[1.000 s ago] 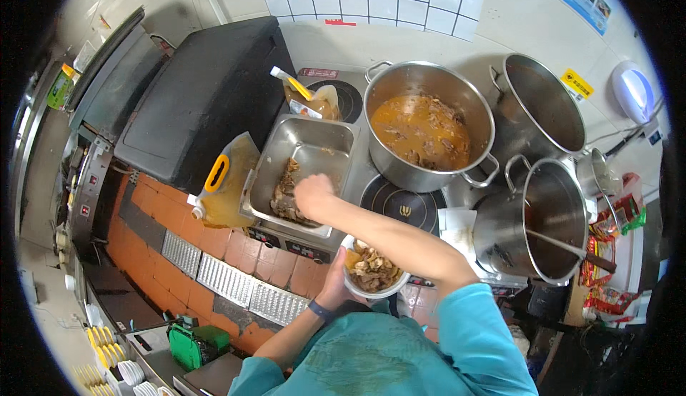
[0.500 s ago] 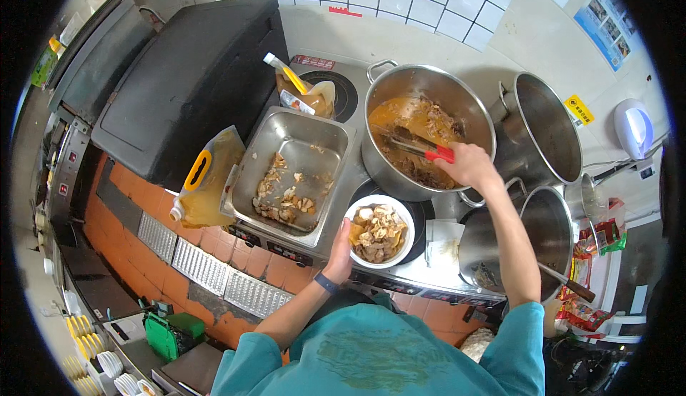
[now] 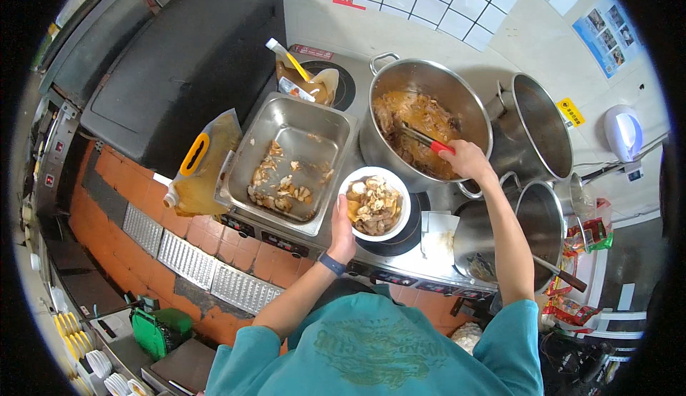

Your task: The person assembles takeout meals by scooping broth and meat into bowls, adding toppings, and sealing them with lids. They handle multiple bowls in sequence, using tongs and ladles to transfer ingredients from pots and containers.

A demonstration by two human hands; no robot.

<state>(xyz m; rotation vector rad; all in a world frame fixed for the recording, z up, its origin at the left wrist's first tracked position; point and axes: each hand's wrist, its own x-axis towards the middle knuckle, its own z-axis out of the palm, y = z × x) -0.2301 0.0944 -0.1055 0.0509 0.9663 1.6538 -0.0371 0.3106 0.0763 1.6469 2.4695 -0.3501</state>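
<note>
Right hand (image 3: 468, 162): moved from steel pan (image 3: 300, 137) to stockpot (image 3: 457, 90), gripping red-handled tongs (image 3: 441, 147), tips in stew (image 3: 429, 114) | Left hand (image 3: 342, 237): gripping filled white bowl (image 3: 405, 204), beside steel pan | Status: work apparently now centred on stockpot

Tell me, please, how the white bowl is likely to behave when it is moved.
The bowl is probably weighty for its size, being nearly full of food. It looks stiff, its shape round in the left hand. If tilted, it might spill, since the food is loosely heaped.
</note>
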